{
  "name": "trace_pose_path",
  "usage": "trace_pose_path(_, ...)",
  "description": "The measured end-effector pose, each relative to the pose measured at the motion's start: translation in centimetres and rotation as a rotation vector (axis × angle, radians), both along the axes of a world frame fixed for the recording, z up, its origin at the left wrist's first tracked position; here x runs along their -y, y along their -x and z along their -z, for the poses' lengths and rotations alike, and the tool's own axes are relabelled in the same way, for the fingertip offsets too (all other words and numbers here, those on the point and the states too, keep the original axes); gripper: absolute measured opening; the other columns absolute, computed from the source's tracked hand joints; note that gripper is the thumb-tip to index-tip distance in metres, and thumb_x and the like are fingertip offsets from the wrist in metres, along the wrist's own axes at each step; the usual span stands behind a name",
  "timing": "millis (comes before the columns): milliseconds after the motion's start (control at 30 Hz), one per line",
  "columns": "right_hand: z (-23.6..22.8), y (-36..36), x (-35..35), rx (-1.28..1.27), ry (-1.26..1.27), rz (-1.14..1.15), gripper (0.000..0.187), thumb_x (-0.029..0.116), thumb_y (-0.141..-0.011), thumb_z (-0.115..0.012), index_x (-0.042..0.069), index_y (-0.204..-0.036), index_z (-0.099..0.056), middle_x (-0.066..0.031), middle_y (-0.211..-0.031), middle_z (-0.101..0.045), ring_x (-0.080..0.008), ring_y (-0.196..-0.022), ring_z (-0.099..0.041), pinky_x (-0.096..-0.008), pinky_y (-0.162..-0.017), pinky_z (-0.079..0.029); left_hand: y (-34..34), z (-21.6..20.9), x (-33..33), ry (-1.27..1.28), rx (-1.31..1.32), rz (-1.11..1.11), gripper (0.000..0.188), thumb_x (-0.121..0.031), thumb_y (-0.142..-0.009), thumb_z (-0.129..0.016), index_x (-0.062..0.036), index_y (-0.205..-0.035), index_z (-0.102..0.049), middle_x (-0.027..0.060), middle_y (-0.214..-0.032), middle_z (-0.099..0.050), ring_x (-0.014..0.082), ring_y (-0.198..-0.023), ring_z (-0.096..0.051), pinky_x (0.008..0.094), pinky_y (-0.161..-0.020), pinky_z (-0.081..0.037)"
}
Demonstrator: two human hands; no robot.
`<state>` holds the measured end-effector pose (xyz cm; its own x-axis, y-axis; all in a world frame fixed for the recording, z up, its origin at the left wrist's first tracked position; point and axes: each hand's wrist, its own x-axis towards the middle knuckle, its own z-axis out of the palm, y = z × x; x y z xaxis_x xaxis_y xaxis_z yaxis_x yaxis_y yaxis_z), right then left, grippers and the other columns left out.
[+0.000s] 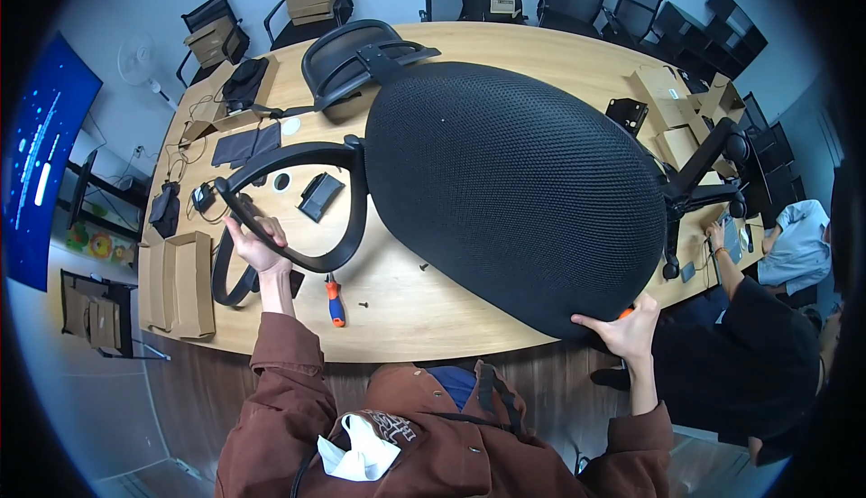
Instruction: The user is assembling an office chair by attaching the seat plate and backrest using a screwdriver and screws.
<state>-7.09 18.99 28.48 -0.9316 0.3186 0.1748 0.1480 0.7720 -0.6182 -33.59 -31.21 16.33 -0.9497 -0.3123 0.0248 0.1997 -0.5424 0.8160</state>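
Observation:
A large office chair lies tipped on the table, its black mesh-covered seat (514,191) facing me. My left hand (262,245) is closed round the looped black armrest (358,214) at the seat's left side. My right hand (629,328) grips the seat's lower right edge, thumb on the mesh and fingers mostly hidden behind. Something small and orange (625,314) shows by that hand; its kind is unclear. Beyond the seat is the smaller mesh chair back (347,58). At the right stick out the base legs (708,166) with casters. An orange-and-blue screwdriver (335,304) lies below the armrest.
Loose screws (363,305) lie near the screwdriver. An open cardboard box (177,286) stands at the table's left edge, and more cartons (663,101) at the far right. A black bracket (320,197) lies inside the armrest's outline. Two people (749,363) are close on my right.

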Motion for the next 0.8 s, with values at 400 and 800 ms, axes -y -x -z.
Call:
trace_pose_path(400,8.5,6.7,-1.2,0.040,0.179,-0.089,0.069,0.027,-0.049,-0.105,-0.008,-0.097,-0.072,-0.0203,-0.098,-0.078,-0.0306,-0.090,-0.078,-0.0393,-0.084,-0.061,-11.5,-15.8,3.7,0.869,-0.340,-0.170,0.048,0.009,-0.077,-0.083,-0.0114,-0.072,-0.041,-0.0042,-0.063,-0.040,0.0056,-0.058,-0.035,0.0236,-0.056,-0.025)
trace_pose_path(800,14.8,19.5,4.2,0.004,0.233,-0.069,0.071,0.031,-0.057,-0.101,-0.002,-0.113,-0.074,-0.0173,-0.113,-0.077,-0.0297,-0.109,-0.073,-0.0403,-0.099,-0.055,-17.0,-23.2,-3.8,1.284,-0.403,-0.640,0.019,0.003,-0.065,-0.064,-0.0031,-0.070,-0.048,-0.0003,-0.065,-0.048,0.0063,-0.058,-0.042,0.0225,-0.058,-0.032)
